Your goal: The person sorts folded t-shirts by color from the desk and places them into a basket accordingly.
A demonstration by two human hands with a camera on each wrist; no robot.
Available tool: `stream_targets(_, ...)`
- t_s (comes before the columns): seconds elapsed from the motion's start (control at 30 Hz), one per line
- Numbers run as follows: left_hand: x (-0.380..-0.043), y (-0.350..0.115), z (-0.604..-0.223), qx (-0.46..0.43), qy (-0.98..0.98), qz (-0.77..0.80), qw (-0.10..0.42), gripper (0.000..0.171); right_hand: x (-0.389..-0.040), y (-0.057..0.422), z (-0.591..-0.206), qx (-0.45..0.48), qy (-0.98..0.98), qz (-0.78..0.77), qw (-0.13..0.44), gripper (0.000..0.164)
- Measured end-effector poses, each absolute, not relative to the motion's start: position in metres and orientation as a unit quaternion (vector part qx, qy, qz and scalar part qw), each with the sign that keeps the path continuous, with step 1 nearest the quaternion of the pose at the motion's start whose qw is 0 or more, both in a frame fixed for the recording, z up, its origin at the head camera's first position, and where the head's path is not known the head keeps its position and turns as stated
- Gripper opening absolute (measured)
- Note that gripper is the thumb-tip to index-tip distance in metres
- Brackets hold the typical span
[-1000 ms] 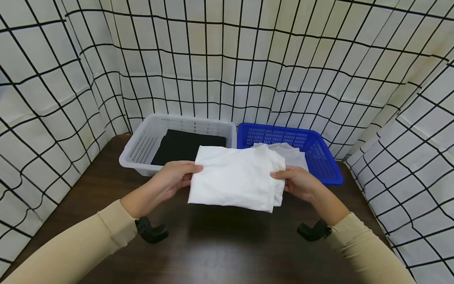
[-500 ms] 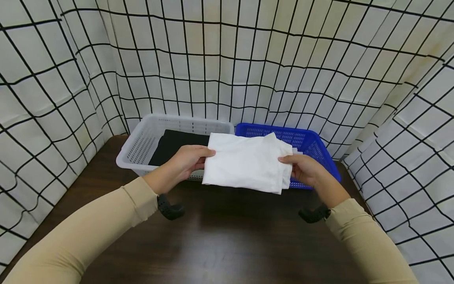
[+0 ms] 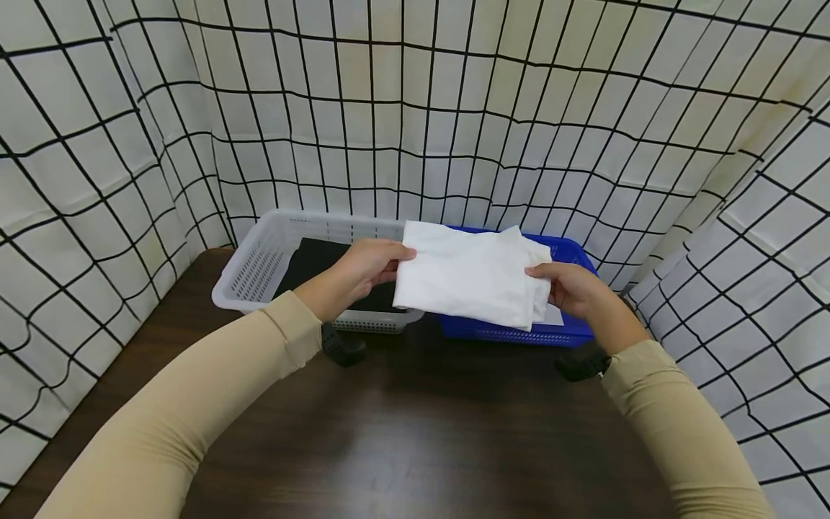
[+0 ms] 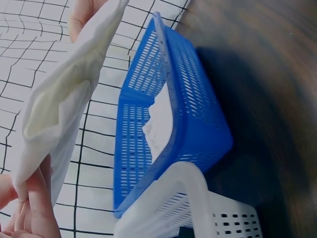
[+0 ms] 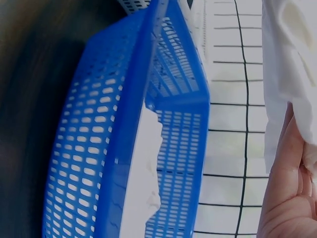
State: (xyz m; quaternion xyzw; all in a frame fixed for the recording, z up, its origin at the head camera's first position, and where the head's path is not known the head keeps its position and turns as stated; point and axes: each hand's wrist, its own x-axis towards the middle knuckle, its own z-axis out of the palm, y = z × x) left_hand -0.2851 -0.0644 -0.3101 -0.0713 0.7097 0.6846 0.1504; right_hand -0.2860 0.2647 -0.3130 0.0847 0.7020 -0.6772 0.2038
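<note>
A folded white cloth garment is held level above the blue basket, gripped at both ends. My left hand pinches its left edge, thumb on top and fingers beneath. At the right edge my right hand grips it the same way. Both wrist views show the cloth's layered folds hanging over the basket, apart from its rim. Inside the blue basket lies other white cloth, mostly hidden in the head view.
Left of the blue basket stands a white basket with folded black cloth inside. Both sit on a dark wooden table. Wire grid panels backed with white sheeting enclose the back and sides.
Both hands have carried the white garment forward and to the right, from in front of the baskets to above the blue one. Its grip looks unchanged.
</note>
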Motion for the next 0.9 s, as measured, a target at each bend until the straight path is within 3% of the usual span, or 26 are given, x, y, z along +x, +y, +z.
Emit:
stream_targets(0.37, -0.308, -0.052, -0.283, -0.067, 0.709, 0.688, 0.141, 0.041, -0.299, 0.273, -0.297, 0.082, 0.681, -0.702, 0.191, 0.007)
stream_targets(0.9, -0.337, -0.027, -0.286, -0.079, 0.679, 0.715, 0.144, 0.04, -0.316, 0.283, -0.285, 0.111, 0.697, -0.691, 0.157, 0.016)
